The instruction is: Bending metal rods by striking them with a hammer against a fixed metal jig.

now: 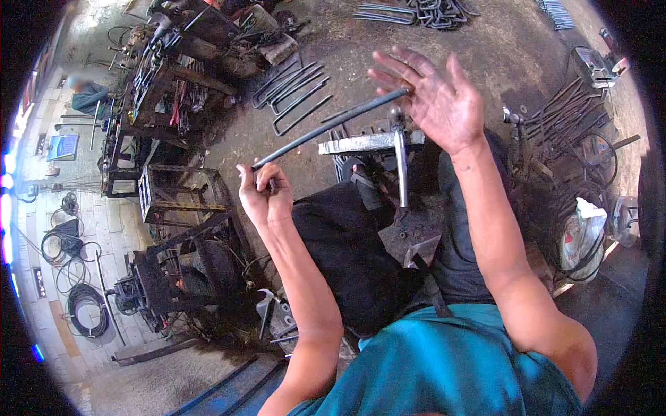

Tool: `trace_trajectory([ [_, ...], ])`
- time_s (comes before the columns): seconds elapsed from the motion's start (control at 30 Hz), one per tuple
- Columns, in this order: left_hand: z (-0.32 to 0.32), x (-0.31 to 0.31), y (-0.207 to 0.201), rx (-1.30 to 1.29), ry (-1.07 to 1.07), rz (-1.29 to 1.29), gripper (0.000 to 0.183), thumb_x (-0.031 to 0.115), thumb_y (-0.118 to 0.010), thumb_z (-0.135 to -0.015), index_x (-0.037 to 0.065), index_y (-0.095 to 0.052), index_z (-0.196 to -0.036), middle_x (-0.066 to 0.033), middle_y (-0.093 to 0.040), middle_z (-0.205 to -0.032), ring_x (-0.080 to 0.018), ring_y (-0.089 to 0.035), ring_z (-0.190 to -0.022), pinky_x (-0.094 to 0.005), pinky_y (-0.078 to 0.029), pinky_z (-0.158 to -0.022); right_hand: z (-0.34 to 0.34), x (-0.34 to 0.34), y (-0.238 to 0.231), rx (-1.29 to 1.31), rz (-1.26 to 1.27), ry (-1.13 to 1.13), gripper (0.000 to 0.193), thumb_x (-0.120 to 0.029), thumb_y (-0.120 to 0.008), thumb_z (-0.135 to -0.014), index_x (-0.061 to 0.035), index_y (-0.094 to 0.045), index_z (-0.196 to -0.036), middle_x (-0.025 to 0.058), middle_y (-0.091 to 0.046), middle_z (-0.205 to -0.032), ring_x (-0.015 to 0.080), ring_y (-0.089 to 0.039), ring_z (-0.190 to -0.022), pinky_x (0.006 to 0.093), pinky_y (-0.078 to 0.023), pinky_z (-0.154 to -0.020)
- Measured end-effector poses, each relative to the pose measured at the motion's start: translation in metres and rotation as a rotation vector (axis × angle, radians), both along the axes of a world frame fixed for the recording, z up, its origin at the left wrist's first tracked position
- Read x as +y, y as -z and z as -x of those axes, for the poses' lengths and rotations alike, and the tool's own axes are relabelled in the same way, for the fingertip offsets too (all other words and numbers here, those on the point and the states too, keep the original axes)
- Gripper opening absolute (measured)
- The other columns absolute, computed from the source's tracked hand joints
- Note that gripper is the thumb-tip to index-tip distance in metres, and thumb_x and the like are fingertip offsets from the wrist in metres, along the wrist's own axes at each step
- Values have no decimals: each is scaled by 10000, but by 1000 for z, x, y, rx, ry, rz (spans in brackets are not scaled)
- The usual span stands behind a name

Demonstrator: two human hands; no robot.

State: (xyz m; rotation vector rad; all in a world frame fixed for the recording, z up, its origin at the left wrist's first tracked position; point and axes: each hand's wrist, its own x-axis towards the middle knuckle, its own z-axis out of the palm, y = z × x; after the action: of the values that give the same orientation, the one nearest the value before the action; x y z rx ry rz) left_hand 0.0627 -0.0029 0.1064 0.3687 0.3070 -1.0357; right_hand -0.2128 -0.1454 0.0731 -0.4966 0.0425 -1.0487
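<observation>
The left hand (267,197) is curled tight around the low end of a dark metal rod (333,129). The right hand (449,114) is open wide, with its palm showing and its fingers spread apart. The top end of the rod meets this hand near where the fingers start. It looks like it touches there, but no fingers wrap around it.

The rod is up in the air in front of the person, between the two hands. It is long and straight. It slants from the left hand up and away to the right hand, so from the left hand, the rod goes right and forward. The left hand has the near end, and the right hand is the closer one to the far end. The middle of the rod has no hand on it.

Just below the rod's far end is a shiny bar with a round knob (402,159). It points back toward the person, so it goes a different way from the rod. A pale flat metal bar (343,145) runs sideways beside it.

Past the rod, some U-shaped metal rods (303,96) lie on the floor (347,69). Farther off is a heap of bent metal pieces (444,14).
</observation>
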Motion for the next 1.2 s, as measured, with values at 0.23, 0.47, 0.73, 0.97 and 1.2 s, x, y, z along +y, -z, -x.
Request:
trace_trajectory([
  [0.23,-4,-5,15,-30,58,-96,237,193,-594,-941,7,-500,-829,-7,-372,-585,-102,-343,-476,-236,-374,-451,1,17,-31,-392,-102,-148,759,-581,-413,-922,-30,-310,-1434,260,-237,-1503,399,-225,-1402,468,-231,-1149],
  [0.47,-1,-6,15,-372,-6,-261,256,229,-593,-941,42,-529,-779,-10,-428,-585,-93,-364,-470,-236,-370,-448,-2,25,-25,-542,-130,-212,706,-526,-431,-932,-79,-276,-1456,257,-137,-1531,419,-109,-1424,492,-194,-1165],
  [0.73,9,-9,11,-506,-90,-262,309,295,-611,-933,52,-505,-775,1,-375,-552,-114,-395,-495,-236,-397,-463,0,24,-10,-571,-174,-193,640,-467,-389,-970,-54,-287,-1447,252,-115,-1538,413,-59,-1435,509,-186,-1171],
  [0.97,17,-13,12,-547,-102,-315,307,318,-588,-946,94,-495,-758,27,-353,-540,-95,-344,-470,-236,-362,-449,3,21,8,-397,-123,-110,473,-142,-450,-896,28,-433,-1337,253,-314,-1474,375,-278,-1392,441,-273,-1151],
  [1.2,29,-15,11,-413,7,-230,340,386,-560,-950,86,-512,-797,20,-373,-586,-116,-344,-515,-271,-340,-494,3,8,34,-298,-209,-4,403,72,-396,-819,46,-493,-1210,236,-390,-1433,378,-316,-1372,444,-299,-1154],
])
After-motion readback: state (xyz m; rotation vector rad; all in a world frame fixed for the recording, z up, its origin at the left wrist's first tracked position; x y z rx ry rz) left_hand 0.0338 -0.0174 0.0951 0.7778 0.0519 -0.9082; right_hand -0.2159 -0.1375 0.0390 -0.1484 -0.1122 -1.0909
